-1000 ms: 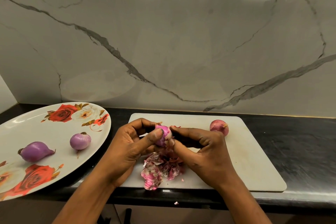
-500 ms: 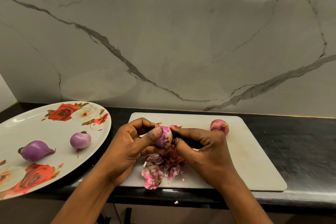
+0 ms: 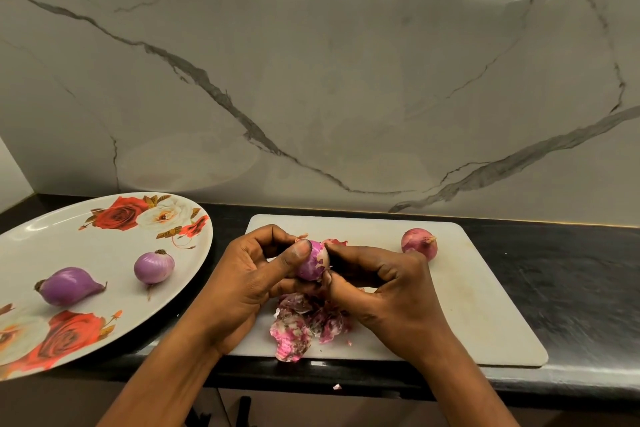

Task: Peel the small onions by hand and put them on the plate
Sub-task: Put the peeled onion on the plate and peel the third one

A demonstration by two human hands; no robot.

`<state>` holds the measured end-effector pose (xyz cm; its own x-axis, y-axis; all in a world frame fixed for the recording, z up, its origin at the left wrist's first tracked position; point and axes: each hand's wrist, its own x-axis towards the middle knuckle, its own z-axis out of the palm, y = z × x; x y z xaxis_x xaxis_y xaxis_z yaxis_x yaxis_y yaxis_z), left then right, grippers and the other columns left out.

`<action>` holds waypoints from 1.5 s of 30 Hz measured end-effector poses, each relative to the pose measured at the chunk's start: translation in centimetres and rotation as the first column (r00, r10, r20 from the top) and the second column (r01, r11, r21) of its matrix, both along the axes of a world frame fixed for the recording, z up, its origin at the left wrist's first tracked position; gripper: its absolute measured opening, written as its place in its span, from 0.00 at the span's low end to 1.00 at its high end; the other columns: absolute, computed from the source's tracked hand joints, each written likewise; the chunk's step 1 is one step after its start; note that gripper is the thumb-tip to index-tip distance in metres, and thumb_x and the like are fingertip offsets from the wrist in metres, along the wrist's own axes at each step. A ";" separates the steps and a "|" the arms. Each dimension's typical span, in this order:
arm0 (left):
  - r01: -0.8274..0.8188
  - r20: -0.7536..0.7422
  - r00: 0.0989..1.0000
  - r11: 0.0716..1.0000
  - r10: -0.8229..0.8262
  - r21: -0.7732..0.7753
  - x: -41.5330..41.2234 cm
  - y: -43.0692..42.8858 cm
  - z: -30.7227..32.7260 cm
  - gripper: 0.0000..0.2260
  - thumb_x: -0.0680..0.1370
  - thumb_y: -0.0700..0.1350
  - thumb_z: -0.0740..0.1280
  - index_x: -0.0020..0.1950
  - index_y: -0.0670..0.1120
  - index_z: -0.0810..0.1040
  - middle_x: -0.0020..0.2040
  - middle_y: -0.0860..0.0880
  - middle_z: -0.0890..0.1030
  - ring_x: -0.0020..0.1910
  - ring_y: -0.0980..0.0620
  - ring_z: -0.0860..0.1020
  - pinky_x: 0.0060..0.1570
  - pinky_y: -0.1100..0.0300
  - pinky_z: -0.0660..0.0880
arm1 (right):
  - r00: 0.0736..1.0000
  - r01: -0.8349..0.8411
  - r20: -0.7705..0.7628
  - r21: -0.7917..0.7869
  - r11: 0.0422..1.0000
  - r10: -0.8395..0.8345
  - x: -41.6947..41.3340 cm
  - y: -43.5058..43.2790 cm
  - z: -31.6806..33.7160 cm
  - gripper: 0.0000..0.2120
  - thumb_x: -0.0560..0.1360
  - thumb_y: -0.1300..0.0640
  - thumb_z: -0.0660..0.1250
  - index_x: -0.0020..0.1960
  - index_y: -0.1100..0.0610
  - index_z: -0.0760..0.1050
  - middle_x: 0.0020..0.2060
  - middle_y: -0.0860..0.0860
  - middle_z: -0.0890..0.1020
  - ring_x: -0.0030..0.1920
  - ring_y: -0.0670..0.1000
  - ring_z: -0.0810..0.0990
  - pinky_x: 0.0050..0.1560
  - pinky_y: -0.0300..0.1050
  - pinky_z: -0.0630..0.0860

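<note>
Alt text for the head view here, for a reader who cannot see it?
Two hands peel a small onion over a white cutting board: the left hand grips it, the right hand pinches its skin. Loose peels lie below, one unpeeled onion sits farther back, and two peeled onions rest on a floral plate at left.

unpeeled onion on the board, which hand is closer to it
Right. The right hand is just left of the unpeeled onion, knuckles close to it. The left hand is farther left, past the half-peeled onion both hands hold.
</note>
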<state>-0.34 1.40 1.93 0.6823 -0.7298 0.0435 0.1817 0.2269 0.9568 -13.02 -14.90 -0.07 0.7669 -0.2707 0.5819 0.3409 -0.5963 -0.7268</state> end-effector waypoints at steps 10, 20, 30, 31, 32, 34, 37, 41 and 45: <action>0.007 0.021 1.000 1.000 -0.008 0.021 0.0 0.1 0.0 0.15 0.72 0.46 0.74 0.53 0.38 0.80 0.56 0.38 0.85 0.55 0.38 0.86 0.43 0.55 0.85 | 0.998 0.057 0.012 0.030 0.998 -0.058 0.2 -0.5 -0.5 0.13 0.79 0.60 0.74 0.62 0.52 0.85 0.54 0.42 0.88 0.54 0.41 0.87 0.54 0.42 0.85; 0.010 0.006 1.000 1.000 -0.010 0.002 -0.2 0.0 0.2 0.11 0.74 0.42 0.72 0.52 0.39 0.79 0.53 0.38 0.86 0.51 0.41 0.87 0.41 0.57 0.85 | 1.000 0.002 -0.016 0.046 0.999 -0.001 0.0 0.0 -0.1 0.17 0.76 0.54 0.78 0.65 0.51 0.83 0.55 0.41 0.88 0.54 0.40 0.87 0.53 0.40 0.85; 0.022 0.004 1.000 1.000 -0.022 0.015 0.1 0.1 -0.1 0.13 0.71 0.46 0.74 0.51 0.40 0.81 0.56 0.36 0.85 0.56 0.36 0.85 0.44 0.54 0.85 | 0.995 0.102 0.021 -0.002 0.995 -0.102 0.3 -0.5 -0.7 0.13 0.78 0.62 0.74 0.62 0.53 0.85 0.54 0.43 0.88 0.53 0.40 0.87 0.53 0.40 0.85; 0.020 0.001 1.000 1.000 -0.020 0.014 0.1 0.0 0.0 0.13 0.71 0.46 0.74 0.52 0.40 0.81 0.56 0.36 0.85 0.56 0.36 0.85 0.44 0.54 0.85 | 0.994 0.110 0.016 0.000 0.994 -0.110 0.2 -0.4 -0.7 0.13 0.78 0.62 0.74 0.62 0.53 0.85 0.54 0.43 0.88 0.54 0.39 0.87 0.53 0.39 0.84; 0.017 0.000 1.000 1.000 -0.017 0.014 0.0 0.0 0.0 0.13 0.71 0.46 0.74 0.52 0.40 0.81 0.56 0.36 0.85 0.56 0.37 0.86 0.44 0.55 0.85 | 0.994 0.113 0.009 0.007 0.994 -0.113 0.1 -0.4 -0.7 0.13 0.79 0.62 0.74 0.62 0.52 0.85 0.54 0.42 0.88 0.54 0.39 0.87 0.53 0.38 0.84; 0.006 0.009 1.000 1.000 -0.006 0.016 0.0 0.0 0.1 0.13 0.72 0.45 0.74 0.52 0.40 0.80 0.55 0.37 0.85 0.55 0.38 0.86 0.43 0.55 0.85 | 0.996 0.094 -0.001 0.027 0.995 -0.094 0.0 -0.3 -0.5 0.13 0.79 0.59 0.74 0.63 0.51 0.85 0.54 0.41 0.88 0.54 0.38 0.86 0.53 0.37 0.84; -0.009 0.026 1.000 1.000 0.009 0.008 -0.2 -0.1 0.2 0.12 0.72 0.42 0.73 0.52 0.38 0.79 0.53 0.38 0.86 0.52 0.39 0.87 0.41 0.54 0.86 | 0.999 0.044 -0.014 0.047 0.998 -0.043 0.0 -0.1 -0.3 0.15 0.78 0.52 0.75 0.63 0.52 0.85 0.55 0.42 0.88 0.54 0.40 0.87 0.52 0.40 0.85; -0.011 0.053 0.999 1.000 0.011 0.003 -0.4 -0.1 0.1 0.12 0.72 0.40 0.73 0.52 0.37 0.78 0.53 0.36 0.85 0.51 0.40 0.87 0.41 0.54 0.85 | 0.999 0.027 -0.020 0.064 0.998 -0.026 0.0 0.0 -0.2 0.14 0.77 0.52 0.76 0.62 0.52 0.86 0.53 0.41 0.88 0.53 0.42 0.88 0.52 0.42 0.86; -0.007 0.053 0.999 1.000 0.007 -0.002 -0.2 -0.1 -0.2 0.11 0.72 0.41 0.75 0.50 0.39 0.79 0.54 0.37 0.84 0.54 0.39 0.87 0.43 0.52 0.85 | 1.000 0.011 -0.014 0.079 0.997 -0.010 -0.1 0.1 0.0 0.13 0.78 0.55 0.76 0.62 0.48 0.84 0.52 0.39 0.88 0.52 0.41 0.88 0.51 0.40 0.85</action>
<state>-0.51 1.28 1.72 0.6839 -0.7251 0.0809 0.1296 0.2298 0.9646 -13.09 -14.81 -0.05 0.7716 -0.3237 0.5476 0.3242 -0.5404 -0.7764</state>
